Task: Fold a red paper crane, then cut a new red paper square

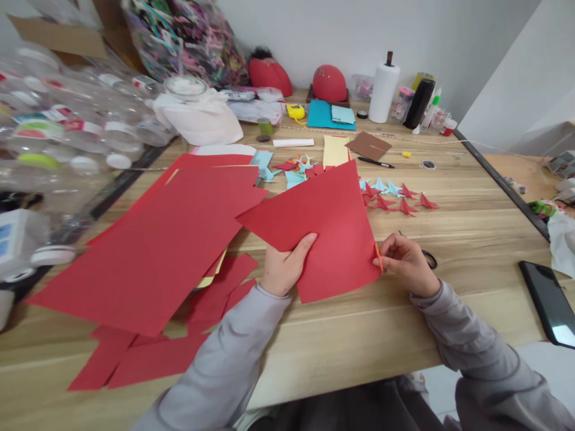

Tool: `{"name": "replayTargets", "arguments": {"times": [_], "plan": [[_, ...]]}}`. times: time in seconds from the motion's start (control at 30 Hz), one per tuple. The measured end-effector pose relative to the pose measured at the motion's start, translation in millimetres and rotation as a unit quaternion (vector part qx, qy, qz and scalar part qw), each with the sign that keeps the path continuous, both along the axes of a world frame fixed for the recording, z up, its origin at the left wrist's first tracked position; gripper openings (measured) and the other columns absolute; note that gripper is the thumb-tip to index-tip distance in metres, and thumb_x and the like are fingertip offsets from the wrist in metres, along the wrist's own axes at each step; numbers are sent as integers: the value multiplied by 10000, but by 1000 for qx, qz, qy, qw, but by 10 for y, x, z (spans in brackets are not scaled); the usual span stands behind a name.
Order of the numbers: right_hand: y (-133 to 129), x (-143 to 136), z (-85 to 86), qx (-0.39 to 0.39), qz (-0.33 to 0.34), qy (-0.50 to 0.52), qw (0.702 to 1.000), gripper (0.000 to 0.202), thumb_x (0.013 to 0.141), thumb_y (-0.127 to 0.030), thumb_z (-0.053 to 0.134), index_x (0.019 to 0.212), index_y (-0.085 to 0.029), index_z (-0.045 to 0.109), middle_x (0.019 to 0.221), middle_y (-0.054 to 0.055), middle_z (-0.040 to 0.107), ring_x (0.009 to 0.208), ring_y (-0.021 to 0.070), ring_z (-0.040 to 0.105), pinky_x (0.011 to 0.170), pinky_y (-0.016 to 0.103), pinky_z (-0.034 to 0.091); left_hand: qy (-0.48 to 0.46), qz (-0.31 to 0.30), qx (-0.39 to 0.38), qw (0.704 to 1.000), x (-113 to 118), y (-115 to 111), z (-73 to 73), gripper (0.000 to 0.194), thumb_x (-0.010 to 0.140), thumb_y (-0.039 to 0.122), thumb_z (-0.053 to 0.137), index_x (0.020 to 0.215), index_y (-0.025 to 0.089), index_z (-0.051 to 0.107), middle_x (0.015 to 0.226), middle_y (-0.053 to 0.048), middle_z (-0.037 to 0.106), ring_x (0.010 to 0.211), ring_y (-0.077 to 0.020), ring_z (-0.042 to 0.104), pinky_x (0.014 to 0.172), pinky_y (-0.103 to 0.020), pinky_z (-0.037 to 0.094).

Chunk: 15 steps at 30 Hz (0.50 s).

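Note:
My left hand (pixel 287 260) grips a large red sheet of paper (pixel 336 239) by its left side, thumb on top, and holds it tilted above the table. At the sheet's right edge, my right hand (pixel 406 263) pinches a narrow orange strip (pixel 378 258). Whether that strip is part of the sheet or a separate piece, I cannot tell. A black loop like a scissors handle (pixel 430 259) shows behind the right hand, mostly hidden. Beyond the sheet lie several small folded red paper birds (pixel 405 208) and light-blue ones (pixel 394 188).
Large red sheets (pixel 157 251) and red offcuts (pixel 157 362) cover the table's left part. Plastic bottles (pixel 85 134) crowd the far left. A phone (pixel 548 302) lies at the right edge. Brown paper (pixel 368 145), a black pen (pixel 376 162) and a white bottle (pixel 384 93) are farther back.

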State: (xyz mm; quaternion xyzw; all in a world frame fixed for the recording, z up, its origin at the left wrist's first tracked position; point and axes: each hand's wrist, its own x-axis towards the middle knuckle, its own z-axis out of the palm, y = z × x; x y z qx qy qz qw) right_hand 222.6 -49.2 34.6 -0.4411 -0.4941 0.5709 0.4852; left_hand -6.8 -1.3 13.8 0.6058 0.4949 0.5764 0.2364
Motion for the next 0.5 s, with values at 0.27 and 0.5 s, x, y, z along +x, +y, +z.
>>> {"name": "replayTargets", "arguments": {"times": [0.27,0.5], "plan": [[-26,9,52,0,33,16,999,323,606,-331,801,689,-197,519,634,-42,573,550,83,512,536,229,437,18,-8,-7,1000,2,-18,7,348,736,393,651,976,142,671,983,-105,705,967,-207,649,924,-367,508],[-41,-21,111,-24,54,46,997,263,661,-266,770,697,-186,522,630,-47,573,538,59,484,513,194,382,33,-18,31,999,13,-15,-1,315,741,406,639,930,158,687,953,-80,721,882,-213,680,824,-343,562]]}}
